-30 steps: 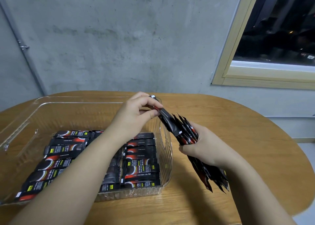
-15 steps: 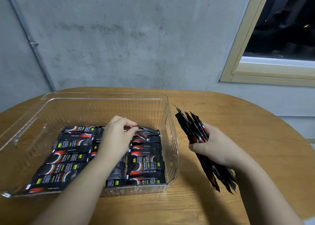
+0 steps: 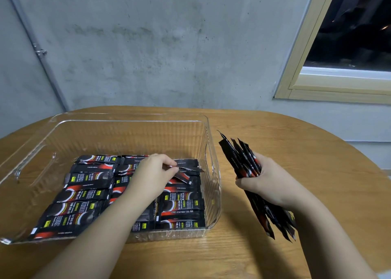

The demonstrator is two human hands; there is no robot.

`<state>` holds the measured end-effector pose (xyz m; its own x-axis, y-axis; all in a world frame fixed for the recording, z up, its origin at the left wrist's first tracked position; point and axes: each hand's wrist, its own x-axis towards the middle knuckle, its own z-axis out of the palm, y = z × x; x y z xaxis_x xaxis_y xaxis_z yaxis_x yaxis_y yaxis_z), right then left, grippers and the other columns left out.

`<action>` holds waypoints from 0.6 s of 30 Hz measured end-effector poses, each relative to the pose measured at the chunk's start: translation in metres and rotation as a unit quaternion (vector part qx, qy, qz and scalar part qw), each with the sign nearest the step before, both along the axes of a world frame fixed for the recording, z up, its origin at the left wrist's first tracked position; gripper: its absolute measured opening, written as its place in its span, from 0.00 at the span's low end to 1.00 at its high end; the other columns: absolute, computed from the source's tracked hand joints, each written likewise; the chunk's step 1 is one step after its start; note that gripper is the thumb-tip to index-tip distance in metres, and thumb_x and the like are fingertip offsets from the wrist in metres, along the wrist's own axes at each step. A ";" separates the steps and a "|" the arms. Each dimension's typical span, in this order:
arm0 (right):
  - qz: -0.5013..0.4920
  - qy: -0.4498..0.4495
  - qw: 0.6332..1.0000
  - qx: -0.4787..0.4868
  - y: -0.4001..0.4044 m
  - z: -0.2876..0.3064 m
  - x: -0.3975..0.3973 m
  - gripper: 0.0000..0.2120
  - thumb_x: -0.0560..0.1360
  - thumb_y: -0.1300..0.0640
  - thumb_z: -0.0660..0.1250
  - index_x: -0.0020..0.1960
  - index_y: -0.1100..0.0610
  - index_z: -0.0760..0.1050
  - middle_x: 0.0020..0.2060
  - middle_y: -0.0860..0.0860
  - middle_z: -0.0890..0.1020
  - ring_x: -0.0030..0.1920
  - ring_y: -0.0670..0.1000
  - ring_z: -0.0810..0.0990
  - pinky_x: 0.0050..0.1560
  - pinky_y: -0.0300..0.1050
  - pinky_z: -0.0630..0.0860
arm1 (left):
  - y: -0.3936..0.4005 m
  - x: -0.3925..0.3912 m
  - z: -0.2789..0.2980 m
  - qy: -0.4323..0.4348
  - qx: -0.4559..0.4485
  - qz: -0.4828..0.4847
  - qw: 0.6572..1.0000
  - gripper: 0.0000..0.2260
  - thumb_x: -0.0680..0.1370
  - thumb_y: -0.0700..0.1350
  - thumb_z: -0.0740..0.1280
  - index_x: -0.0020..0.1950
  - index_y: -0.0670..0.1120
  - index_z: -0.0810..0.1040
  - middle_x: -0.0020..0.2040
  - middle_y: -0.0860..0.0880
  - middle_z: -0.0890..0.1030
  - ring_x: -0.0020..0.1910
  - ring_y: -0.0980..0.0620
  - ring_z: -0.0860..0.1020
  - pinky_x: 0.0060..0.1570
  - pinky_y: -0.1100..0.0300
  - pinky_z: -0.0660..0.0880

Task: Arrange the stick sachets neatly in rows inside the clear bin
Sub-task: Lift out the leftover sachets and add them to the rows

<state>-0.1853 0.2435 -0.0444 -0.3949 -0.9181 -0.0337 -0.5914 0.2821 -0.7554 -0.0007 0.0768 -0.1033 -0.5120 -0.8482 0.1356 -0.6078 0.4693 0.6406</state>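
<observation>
Three rows of sachets [image 3: 84, 194] already lie flat in the bin [image 3: 127, 118]. Your left hand [image 3: 152, 175] pinches one sachet [image 3: 186, 169] over the far right row. Your right hand [image 3: 264, 183] grips a bunch [image 3: 239, 158] beside the bin, so lots are left.

The clear bin [image 3: 208, 143] is sitting on the bench [image 3: 296, 151], left of the right grip [image 3: 268, 181]. Rows of stick sachets [image 3: 84, 196] are lying inside it, left of and nearer than the left grip [image 3: 154, 173], which is reaching in at the far right row, pinching one sachet [image 3: 186, 169]. The right grip, outside the bin, is holding a bundle of sachets [image 3: 241, 156] above the bench.
</observation>
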 end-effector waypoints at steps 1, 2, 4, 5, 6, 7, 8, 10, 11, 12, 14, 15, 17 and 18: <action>-0.001 -0.003 1.000 0.001 0.000 0.000 0.000 0.10 0.69 0.61 0.71 0.41 0.54 0.69 0.30 0.48 0.74 0.26 0.42 0.72 0.27 0.32 0.69 | -0.001 0.004 0.001 -0.009 0.004 -0.008 1.000 0.05 0.75 0.47 0.69 0.50 0.50 0.82 0.41 0.56 0.77 0.36 0.59 0.73 0.36 0.65 0.66; -0.001 -0.005 1.000 0.001 0.000 0.000 -0.001 0.10 0.69 0.61 0.71 0.41 0.54 0.69 0.30 0.48 0.74 0.26 0.42 0.72 0.27 0.32 0.69 | -0.001 0.007 0.003 -0.023 0.011 -0.017 1.000 0.06 0.75 0.47 0.69 0.51 0.51 0.82 0.42 0.56 0.79 0.37 0.59 0.73 0.36 0.65 0.66; 0.000 -0.006 1.000 0.000 0.000 -0.002 -0.001 0.10 0.69 0.61 0.71 0.41 0.54 0.68 0.30 0.48 0.74 0.26 0.42 0.71 0.28 0.32 0.69 | 0.001 0.012 0.004 -0.065 0.010 -0.036 0.997 0.07 0.76 0.46 0.69 0.53 0.52 0.82 0.44 0.56 0.80 0.41 0.57 0.73 0.39 0.64 0.67; 0.000 -0.007 1.000 0.000 0.000 -0.002 -0.001 0.10 0.69 0.61 0.71 0.41 0.53 0.68 0.30 0.48 0.74 0.26 0.42 0.71 0.28 0.32 0.69 | 0.002 0.013 0.005 -0.086 0.000 -0.043 0.995 0.08 0.76 0.46 0.69 0.53 0.53 0.82 0.44 0.56 0.80 0.43 0.56 0.73 0.42 0.63 0.68; 0.000 -0.008 1.000 0.001 0.000 -0.003 0.000 0.11 0.69 0.61 0.71 0.41 0.53 0.68 0.30 0.48 0.74 0.26 0.42 0.71 0.28 0.32 0.69 | 0.003 0.014 0.004 -0.108 -0.016 -0.051 0.993 0.08 0.75 0.47 0.69 0.54 0.53 0.82 0.45 0.56 0.78 0.47 0.55 0.73 0.45 0.62 0.68; 0.000 -0.009 1.000 0.001 -0.001 -0.004 0.000 0.11 0.69 0.61 0.71 0.41 0.53 0.68 0.30 0.47 0.74 0.26 0.41 0.72 0.28 0.32 0.69 | 0.003 0.014 0.003 -0.134 -0.038 -0.061 0.988 0.09 0.75 0.48 0.69 0.55 0.54 0.82 0.46 0.56 0.77 0.51 0.54 0.73 0.50 0.61 0.69; 0.000 -0.009 1.000 0.001 -0.001 -0.004 0.000 0.11 0.69 0.61 0.71 0.41 0.53 0.68 0.30 0.47 0.74 0.26 0.41 0.72 0.28 0.32 0.69 | 0.004 0.014 0.002 -0.165 -0.060 -0.072 0.982 0.09 0.75 0.49 0.69 0.55 0.56 0.81 0.49 0.55 0.75 0.55 0.53 0.72 0.54 0.59 0.70; -0.003 -0.011 1.000 0.001 0.000 -0.005 -0.001 0.11 0.69 0.61 0.71 0.41 0.53 0.68 0.30 0.47 0.74 0.26 0.42 0.72 0.28 0.33 0.70 | 0.004 0.012 0.000 -0.213 -0.090 -0.089 0.969 0.09 0.75 0.52 0.68 0.55 0.57 0.80 0.54 0.54 0.72 0.59 0.52 0.68 0.58 0.56 0.69; -0.005 -0.012 1.000 0.002 0.001 -0.005 -0.002 0.11 0.69 0.61 0.71 0.41 0.53 0.68 0.30 0.48 0.74 0.26 0.42 0.73 0.28 0.33 0.70 | 0.003 0.011 0.000 -0.226 -0.097 -0.097 0.964 0.10 0.75 0.54 0.69 0.56 0.57 0.79 0.55 0.54 0.71 0.60 0.52 0.67 0.59 0.55 0.68; -0.006 -0.011 1.000 0.005 0.002 -0.006 -0.003 0.10 0.69 0.61 0.71 0.41 0.53 0.69 0.30 0.48 0.75 0.27 0.42 0.73 0.29 0.34 0.71 | 0.002 0.009 0.000 -0.235 -0.101 -0.106 0.961 0.12 0.74 0.55 0.69 0.57 0.56 0.78 0.57 0.54 0.71 0.61 0.52 0.66 0.60 0.55 0.68; -0.007 -0.010 1.000 0.007 0.002 -0.007 -0.004 0.10 0.69 0.61 0.71 0.42 0.54 0.70 0.31 0.49 0.76 0.27 0.42 0.74 0.30 0.34 0.72 | 0.001 0.002 0.000 -0.265 -0.111 -0.131 0.949 0.17 0.73 0.56 0.69 0.60 0.55 0.75 0.58 0.54 0.71 0.61 0.52 0.66 0.59 0.55 0.67; -0.008 -0.009 1.000 0.005 0.002 -0.008 -0.004 0.10 0.69 0.61 0.71 0.42 0.53 0.70 0.31 0.49 0.76 0.27 0.42 0.74 0.30 0.35 0.72 | 0.000 -0.002 0.000 -0.283 -0.117 -0.146 0.941 0.18 0.73 0.57 0.69 0.61 0.55 0.75 0.58 0.54 0.73 0.61 0.51 0.67 0.59 0.55 0.67; -0.007 -0.007 1.000 0.001 0.002 -0.009 -0.005 0.10 0.68 0.61 0.71 0.42 0.53 0.69 0.31 0.48 0.75 0.28 0.43 0.74 0.31 0.36 0.72 | -0.002 -0.008 0.000 -0.314 -0.121 -0.168 0.927 0.17 0.73 0.56 0.69 0.61 0.55 0.75 0.58 0.53 0.75 0.61 0.50 0.68 0.59 0.55 0.67; -0.006 -0.006 1.000 0.000 0.002 -0.009 -0.005 0.10 0.68 0.61 0.71 0.41 0.53 0.69 0.31 0.48 0.75 0.28 0.43 0.73 0.31 0.36 0.72 | -0.003 -0.010 -0.001 -0.322 -0.118 -0.174 0.923 0.17 0.73 0.56 0.69 0.61 0.55 0.75 0.58 0.53 0.76 0.61 0.50 0.69 0.58 0.55 0.67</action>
<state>-0.1901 0.2457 -0.0532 -0.4046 -0.9137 -0.0387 -0.5791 0.2888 -0.7624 -0.0107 0.0738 -0.1041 -0.7871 -0.6026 -0.1316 -0.6128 0.7884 0.0549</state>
